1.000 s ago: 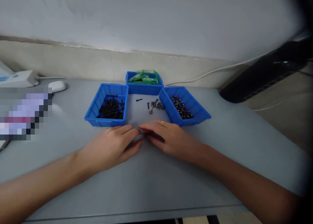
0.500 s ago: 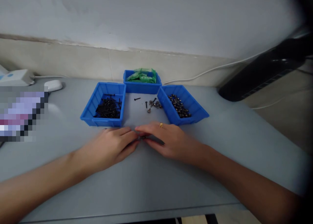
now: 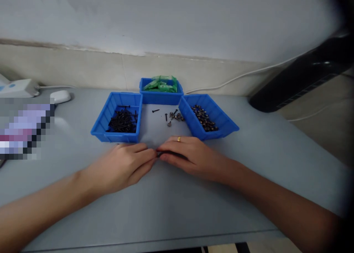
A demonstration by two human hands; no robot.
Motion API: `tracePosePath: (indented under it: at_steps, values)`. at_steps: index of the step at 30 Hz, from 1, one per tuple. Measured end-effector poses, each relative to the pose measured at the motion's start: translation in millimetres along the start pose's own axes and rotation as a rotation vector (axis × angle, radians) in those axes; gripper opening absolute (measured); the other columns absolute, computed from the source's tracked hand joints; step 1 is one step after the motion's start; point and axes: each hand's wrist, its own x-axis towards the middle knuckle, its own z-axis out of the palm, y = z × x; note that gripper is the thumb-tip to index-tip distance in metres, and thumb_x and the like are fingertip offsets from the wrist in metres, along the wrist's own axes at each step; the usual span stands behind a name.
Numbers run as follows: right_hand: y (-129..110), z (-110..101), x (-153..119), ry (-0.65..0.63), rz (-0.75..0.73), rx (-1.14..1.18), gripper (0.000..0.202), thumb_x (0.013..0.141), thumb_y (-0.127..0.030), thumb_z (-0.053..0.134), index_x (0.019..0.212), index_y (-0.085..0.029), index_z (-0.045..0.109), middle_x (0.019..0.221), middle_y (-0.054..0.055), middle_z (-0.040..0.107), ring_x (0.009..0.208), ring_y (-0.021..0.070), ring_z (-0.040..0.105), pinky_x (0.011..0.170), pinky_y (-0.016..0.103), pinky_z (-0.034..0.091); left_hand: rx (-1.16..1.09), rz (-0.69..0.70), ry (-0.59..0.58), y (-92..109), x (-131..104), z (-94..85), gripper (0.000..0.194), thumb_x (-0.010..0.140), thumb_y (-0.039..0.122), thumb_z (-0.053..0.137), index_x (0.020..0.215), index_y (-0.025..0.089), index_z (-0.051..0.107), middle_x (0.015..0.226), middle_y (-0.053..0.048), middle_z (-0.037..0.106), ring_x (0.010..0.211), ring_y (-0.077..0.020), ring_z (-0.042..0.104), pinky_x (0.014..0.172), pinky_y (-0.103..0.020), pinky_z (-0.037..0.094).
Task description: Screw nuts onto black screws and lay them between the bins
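My left hand is closed in a pinch, its thumb and fingertips meeting my right hand in front of the bins. Between the fingertips shows a bit of a small dark screw; most of it is hidden. My right thumb and fingers are also pressed together on it. Beyond the hands lie a few loose black screws and a small pile of metal fasteners. The left blue bin holds many black screws, the right blue bin many small shiny metal fasteners.
A third blue bin with green plastic packets stands against the wall. At left are a pixelated phone-like device, a white case and a white power strip. A black cylindrical object stands at the right.
My right fingers have closed over the screw, which showed more openly between the hands before. My left hand has hardly moved.
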Motion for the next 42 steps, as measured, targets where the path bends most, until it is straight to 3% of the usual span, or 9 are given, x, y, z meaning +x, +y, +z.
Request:
tracePosePath:
  at_steps: [5, 13, 18, 23, 35, 42]
  values:
    - [1.1, 0.0, -0.2, -0.022, -0.024, 0.043, 0.015, 0.091, -0.020, 0.047, 0.092, -0.016, 0.062, 0.083, 0.002, 0.063, 0.078, 0.0142, 0.057, 0.073, 0.026, 0.044, 0.004, -0.021, -0.012, 0.1, -0.5, 0.0, 0.029, 0.094, 0.023, 0.035, 0.081, 0.015, 0.060, 0.070, -0.001, 0.054, 0.059, -0.0122, 0.053, 0.055, -0.024, 0.042]
    - [-4.9, -0.7, -0.7, -0.013, 0.095, 0.149, 0.004, 0.084, -0.021, 0.056, 0.086, -0.018, 0.056, 0.081, 0.000, 0.062, 0.072, 0.0132, 0.057, 0.065, 0.024, 0.042, -0.026, -0.011, -0.040, 2.4, -1.0, -1.2, 0.028, 0.094, 0.020, 0.035, 0.083, 0.016, 0.060, 0.073, -0.002, 0.055, 0.061, -0.0120, 0.054, 0.056, -0.024, 0.043]
    - [-3.9, -1.2, -1.7, -0.025, 0.075, 0.178, 0.012, 0.088, -0.026, 0.053, 0.097, -0.019, 0.057, 0.088, 0.001, 0.063, 0.077, 0.0136, 0.058, 0.070, 0.025, 0.042, -0.049, -0.013, -0.006, 1.6, -0.1, -1.2, 0.027, 0.093, 0.020, 0.035, 0.081, 0.015, 0.060, 0.071, -0.001, 0.055, 0.058, -0.0108, 0.053, 0.053, -0.023, 0.041]
    - [-2.0, -0.5, -2.4, -0.076, 0.042, 0.099, 0.016, 0.092, -0.025, 0.045, 0.094, -0.016, 0.059, 0.084, 0.002, 0.062, 0.076, 0.0140, 0.057, 0.069, 0.026, 0.042, -0.050, -0.029, -0.011, 1.6, -0.3, -1.1, 0.024, 0.093, 0.019, 0.038, 0.082, 0.016, 0.059, 0.071, -0.001, 0.055, 0.058, -0.0112, 0.053, 0.054, -0.023, 0.040]
    - [-4.2, -0.7, -1.9, 0.070, 0.039, 0.105, 0.006, 0.085, -0.019, 0.056, 0.090, -0.018, 0.059, 0.079, -0.001, 0.063, 0.071, 0.0117, 0.057, 0.066, 0.022, 0.040, -0.086, -0.055, -0.042, 0.7, 0.9, -3.6, 0.023, 0.091, 0.019, 0.039, 0.083, 0.016, 0.060, 0.073, 0.000, 0.057, 0.060, -0.0113, 0.054, 0.055, -0.022, 0.040]
    - [-1.8, 2.3, -1.6, 0.037, 0.038, 0.023, 0.014, 0.090, -0.023, 0.049, 0.088, -0.015, 0.060, 0.078, 0.003, 0.062, 0.071, 0.0139, 0.057, 0.066, 0.025, 0.039, -0.039, -0.075, -0.004, -2.1, -0.8, 2.8, 0.020, 0.093, 0.023, 0.041, 0.086, 0.016, 0.059, 0.073, 0.001, 0.057, 0.063, -0.0122, 0.056, 0.057, -0.023, 0.041]
